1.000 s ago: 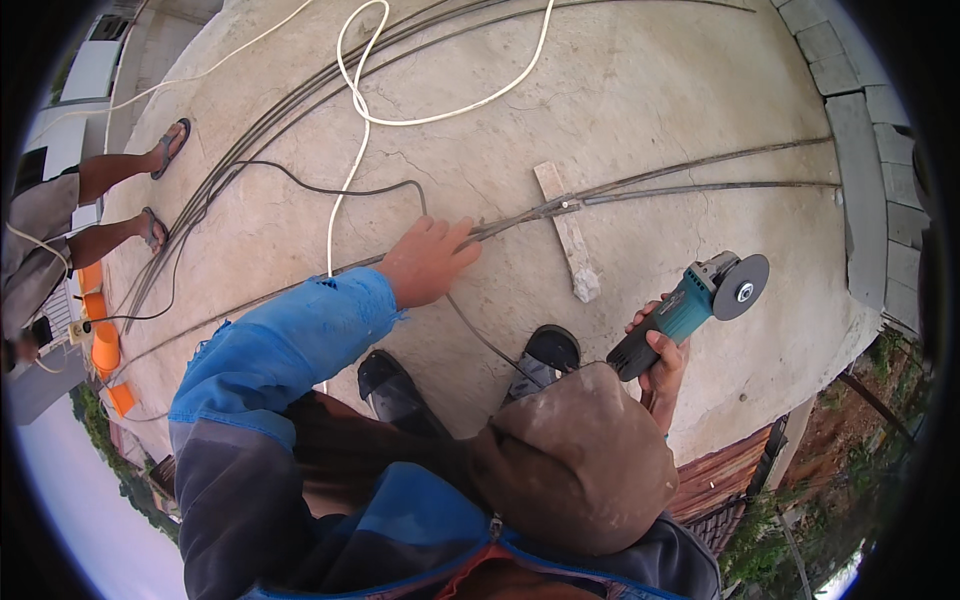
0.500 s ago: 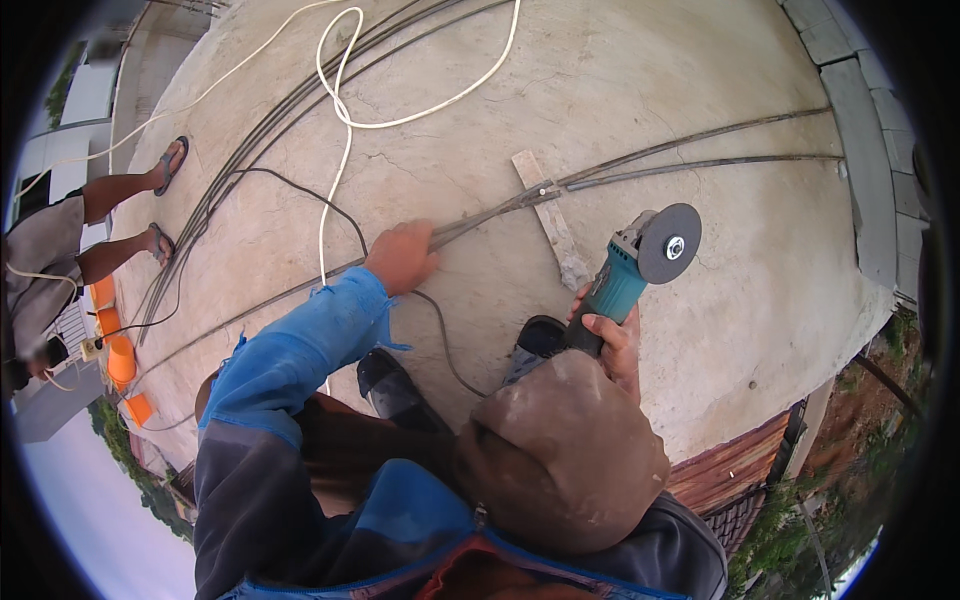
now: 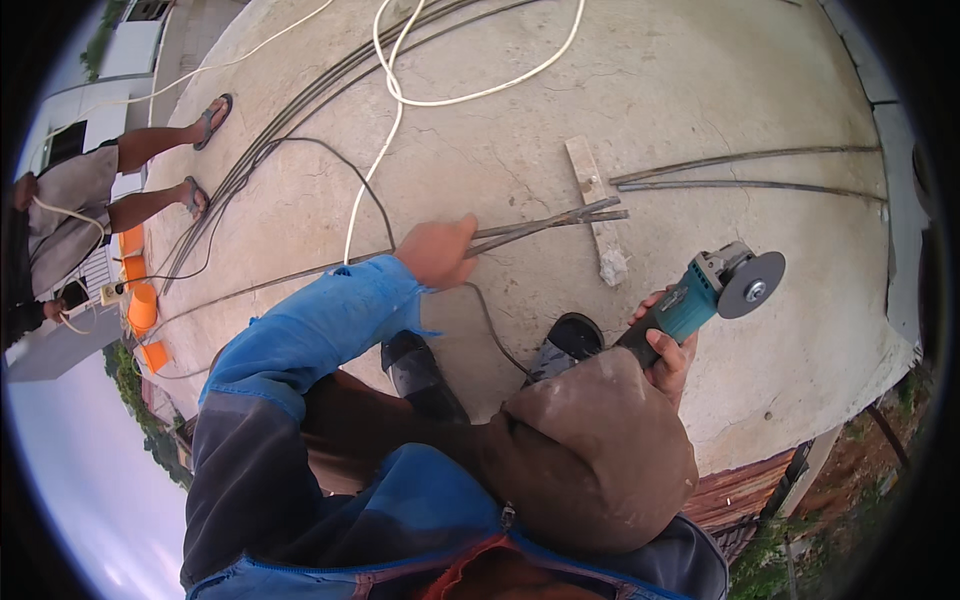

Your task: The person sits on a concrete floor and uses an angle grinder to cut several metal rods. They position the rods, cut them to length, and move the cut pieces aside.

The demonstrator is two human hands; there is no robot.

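Observation:
My left hand (image 3: 438,250) is closed around thin steel rebar rods (image 3: 545,226), which cross near their cut ends. Those ends lie over a narrow wooden strip (image 3: 583,170) on the concrete. Just beyond them, with a small gap between, two more rebar rods (image 3: 740,160) run off to the right, spreading apart. In my right hand (image 3: 672,362) is a teal and black angle grinder (image 3: 688,302), gripped by its body. Its dark disc (image 3: 752,284) points to the right, apart from the rods. Whether the disc is spinning I cannot tell.
White cable (image 3: 480,100) loops over the concrete slab (image 3: 720,90). Long rebar (image 3: 300,95) and a black cord (image 3: 350,165) lie to the left. A person (image 3: 75,205) in sandals stands at far left, beside orange containers (image 3: 142,308). The slab's edge drops off at lower right.
The view has shifted. The rods in my left hand have come apart from the pair on the right. The grinder has moved right and nearer, away from the rod ends.

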